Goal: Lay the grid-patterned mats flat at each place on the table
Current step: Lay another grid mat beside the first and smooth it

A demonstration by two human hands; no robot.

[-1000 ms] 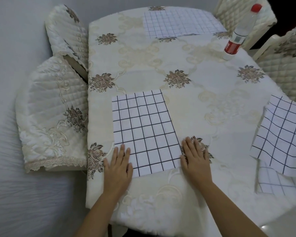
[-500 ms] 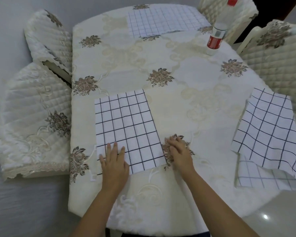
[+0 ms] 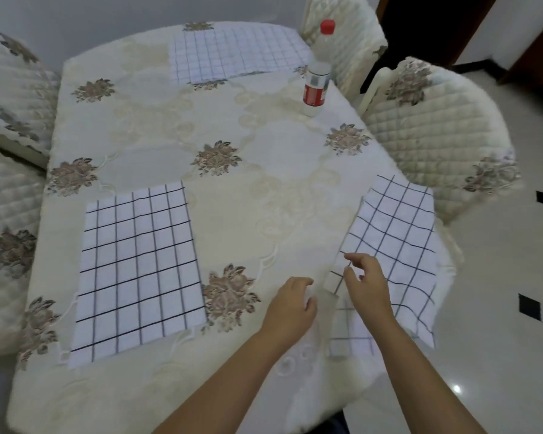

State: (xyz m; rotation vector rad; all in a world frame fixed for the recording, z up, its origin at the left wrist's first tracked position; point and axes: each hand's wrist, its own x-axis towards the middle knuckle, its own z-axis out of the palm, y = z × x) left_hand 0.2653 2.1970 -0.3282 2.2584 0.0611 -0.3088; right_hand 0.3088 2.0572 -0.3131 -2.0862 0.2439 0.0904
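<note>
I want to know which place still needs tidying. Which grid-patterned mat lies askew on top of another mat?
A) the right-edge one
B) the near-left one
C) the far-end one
A: the right-edge mat lies skewed and partly covers a second mat, while the near-left mat and the far-end mat each lie flat on their own.
</note>
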